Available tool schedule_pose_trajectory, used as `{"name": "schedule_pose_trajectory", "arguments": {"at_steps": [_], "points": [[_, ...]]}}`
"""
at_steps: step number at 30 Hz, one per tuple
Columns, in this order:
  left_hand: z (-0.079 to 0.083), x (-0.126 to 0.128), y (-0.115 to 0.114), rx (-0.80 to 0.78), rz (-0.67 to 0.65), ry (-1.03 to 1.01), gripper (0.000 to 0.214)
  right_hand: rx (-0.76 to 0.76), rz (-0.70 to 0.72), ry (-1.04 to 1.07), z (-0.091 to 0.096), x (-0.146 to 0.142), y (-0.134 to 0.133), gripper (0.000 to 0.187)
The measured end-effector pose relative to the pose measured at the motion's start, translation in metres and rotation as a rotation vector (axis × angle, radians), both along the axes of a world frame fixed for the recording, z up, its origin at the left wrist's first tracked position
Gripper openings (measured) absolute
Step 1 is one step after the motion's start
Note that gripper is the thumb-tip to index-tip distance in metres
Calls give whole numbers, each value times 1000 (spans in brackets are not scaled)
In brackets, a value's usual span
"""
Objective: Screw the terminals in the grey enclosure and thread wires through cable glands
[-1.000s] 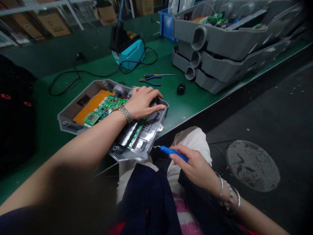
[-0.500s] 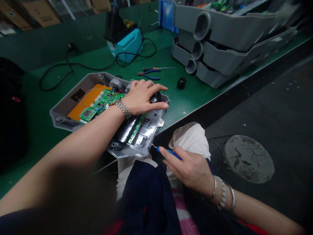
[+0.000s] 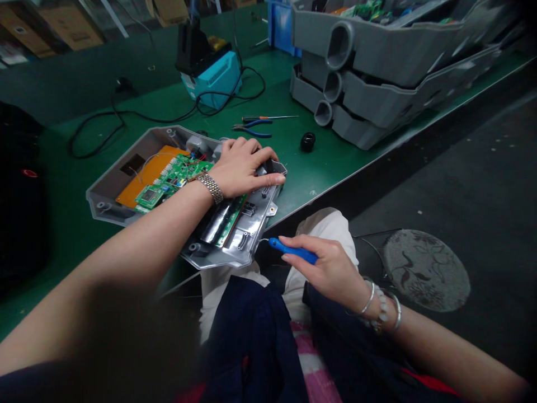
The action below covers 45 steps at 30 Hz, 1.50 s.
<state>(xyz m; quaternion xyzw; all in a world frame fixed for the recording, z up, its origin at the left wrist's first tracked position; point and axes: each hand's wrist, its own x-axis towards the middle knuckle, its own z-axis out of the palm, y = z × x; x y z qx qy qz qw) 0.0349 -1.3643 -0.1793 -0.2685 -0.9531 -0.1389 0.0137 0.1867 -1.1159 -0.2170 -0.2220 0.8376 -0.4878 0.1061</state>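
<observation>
A grey plastic casing [image 3: 100, 193] lies at the bench edge, its front part sticking out over my lap. Inside it are a green circuit board [image 3: 170, 182], an orange panel [image 3: 140, 176] and a shiny black part [image 3: 215, 225]. My left hand [image 3: 241, 168] reaches across the casing and holds it from above, fingers bent over the far side, thumb along the right. In my right hand [image 3: 329, 266] is a blue-handled deburring tool [image 3: 293, 251], gripped between thumb and fingers. Its thin curved metal tip is at the casing's front right rim; whether it touches is hard to tell.
Blue-handled pliers [image 3: 254, 131], a screwdriver [image 3: 271, 118] and a small black round part [image 3: 307, 141] lie behind the casing. Stacked grey casings [image 3: 377, 56] stand at the back right. A turquoise box [image 3: 213, 78] with a black cable sits behind. A round stool [image 3: 425, 268] is at right.
My right hand has moved up slightly and turned, showing more of the blue handle, with the tip further up the rim. My left index finger has bent down onto the casing.
</observation>
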Motion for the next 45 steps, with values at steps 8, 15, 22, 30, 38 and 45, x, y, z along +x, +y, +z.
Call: {"name": "schedule_pose_trajectory", "arguments": {"at_steps": [8,15,22,30,38,45], "points": [[0,-1,2,-24,-25,5,93,-50,84,-209,15,8,-3,26],[1,-2,2,-48,-4,11,93,93,31,58,0,11,-4,27],[1,-2,5,-49,-5,8,93,-49,71,-122,16,10,-5,24],[0,-5,3,-51,41,0,88,72,42,-52,1,18,-9,22],[0,-4,4,-44,29,-10,89,-93,-43,-211,12,0,-4,26],[-1,-6,4,-31,38,-23,90,9,21,-180,2,23,-11,20]]}}
